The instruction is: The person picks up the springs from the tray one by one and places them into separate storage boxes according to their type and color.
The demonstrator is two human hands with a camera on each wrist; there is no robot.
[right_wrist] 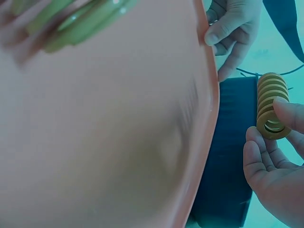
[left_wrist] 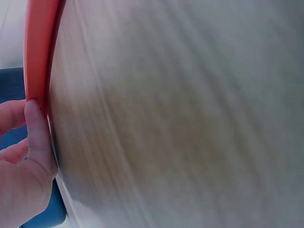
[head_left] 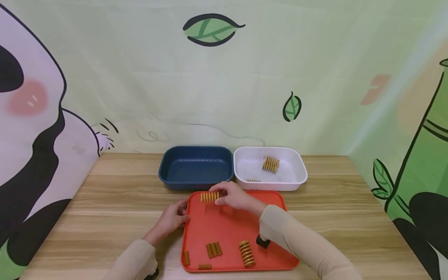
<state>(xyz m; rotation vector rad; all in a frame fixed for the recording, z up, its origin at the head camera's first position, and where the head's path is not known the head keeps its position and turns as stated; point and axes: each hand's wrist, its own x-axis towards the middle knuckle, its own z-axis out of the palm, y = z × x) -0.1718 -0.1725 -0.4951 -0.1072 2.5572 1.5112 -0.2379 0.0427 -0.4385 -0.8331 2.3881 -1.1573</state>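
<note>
Plainly no readable writing; right hand (head_left: 233,195) fingers pinch yellow spring (head_left: 210,196); left hand (head_left: 174,218) fingers grip orange tray (head_left: 280,202) edge.

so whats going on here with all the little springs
A person sits at a wooden table with an orange tray in front of them. The right hand pinches a yellow spring above the tray's far edge, while the left hand holds the tray's left rim. Four more springs lie at the near end of the tray. Behind it stand a blue bin, which looks empty, and a white bin with two springs inside.
</note>
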